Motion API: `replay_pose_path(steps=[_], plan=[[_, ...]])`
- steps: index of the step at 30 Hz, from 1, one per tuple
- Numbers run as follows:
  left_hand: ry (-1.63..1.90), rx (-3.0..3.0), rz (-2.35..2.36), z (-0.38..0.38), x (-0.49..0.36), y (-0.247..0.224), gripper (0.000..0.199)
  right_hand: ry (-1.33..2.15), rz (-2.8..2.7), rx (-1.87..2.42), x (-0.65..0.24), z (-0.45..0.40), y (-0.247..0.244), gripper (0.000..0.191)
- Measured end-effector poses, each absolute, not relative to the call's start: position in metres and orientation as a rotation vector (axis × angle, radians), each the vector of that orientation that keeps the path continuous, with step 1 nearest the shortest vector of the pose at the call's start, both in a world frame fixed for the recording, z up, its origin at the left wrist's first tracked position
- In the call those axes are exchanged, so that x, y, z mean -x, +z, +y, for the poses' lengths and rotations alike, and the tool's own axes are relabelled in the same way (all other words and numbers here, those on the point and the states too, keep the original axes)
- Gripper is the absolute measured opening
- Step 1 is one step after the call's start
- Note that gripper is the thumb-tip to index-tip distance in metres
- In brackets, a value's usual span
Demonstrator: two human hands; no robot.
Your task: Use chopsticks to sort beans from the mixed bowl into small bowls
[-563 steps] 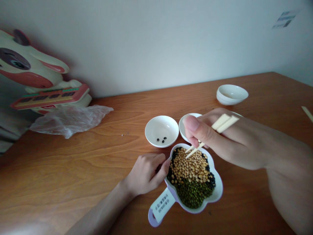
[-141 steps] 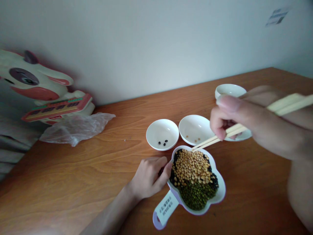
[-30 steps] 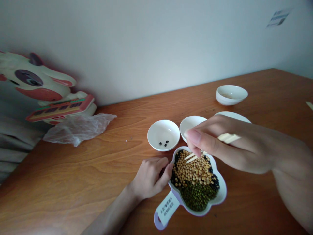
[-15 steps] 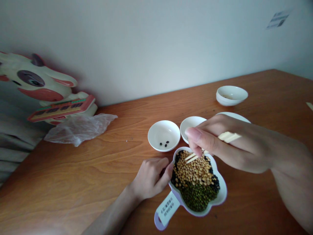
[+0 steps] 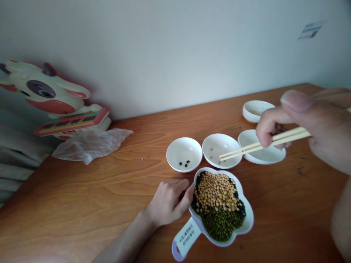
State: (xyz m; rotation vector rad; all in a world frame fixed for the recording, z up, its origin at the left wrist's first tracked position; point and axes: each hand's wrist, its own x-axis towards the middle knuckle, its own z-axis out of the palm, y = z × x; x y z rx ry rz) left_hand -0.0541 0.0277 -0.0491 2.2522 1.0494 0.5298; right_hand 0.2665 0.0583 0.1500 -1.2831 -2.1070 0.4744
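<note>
My left hand [image 5: 170, 201] grips the left rim of a flower-shaped scoop [image 5: 248, 219], which holds yellow soybeans [image 5: 218, 190], green beans [image 5: 223, 223] and black beans. Chopsticks [image 5: 263, 145] are pinched in my right hand [image 5: 304, 117], their tips inside the middle white bowl [image 5: 215, 140]. A few tan beans lie in that bowl; whether the tips hold one is too small to tell. Three black beans [image 5: 186, 165] lie in the left white bowl [image 5: 178, 146]. The right white bowl [image 5: 263, 155] is partly behind my right hand.
Another white bowl [image 5: 251, 116] stands farther back, with something brownish inside. A cow-shaped toy keyboard [image 5: 68, 106] and a crumpled clear plastic bag [image 5: 90, 146] are at the left. The wall [image 5: 164, 54] rises behind the wooden table [image 5: 115, 190].
My right hand has moved up and to the right, bringing the chopsticks from the soybeans in the scoop to the middle bowl. My left hand still grips the scoop's rim.
</note>
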Motion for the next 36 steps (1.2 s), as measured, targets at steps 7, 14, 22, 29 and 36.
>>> replay_pose_path(steps=[7, 14, 22, 29, 36], plan=[[0.537, -2.260, 1.051, 0.027, 0.054, -0.050, 0.042, 0.386, -2.194, 1.275, -0.285, 0.075, 0.132, 0.071], [0.550, -2.235, 1.035, 0.027, 0.055, -0.050, 0.041, 0.444, -2.224, 1.181, -0.296, 0.082, 0.130, 0.066], [0.564, -2.284, 1.014, 0.027, 0.055, -0.050, 0.040, 0.603, -2.172, 1.085, -0.292, 0.071, 0.126, 0.062], [0.575, -2.322, 1.020, 0.028, 0.054, -0.048, 0.039, 0.788, -2.384, 0.933, -0.250, 0.061, 0.127, 0.051], [0.575, -2.317, 1.030, 0.028, 0.053, -0.051, 0.038, 0.842, -2.519, 0.890, -0.232, 0.069, 0.126, 0.054]])
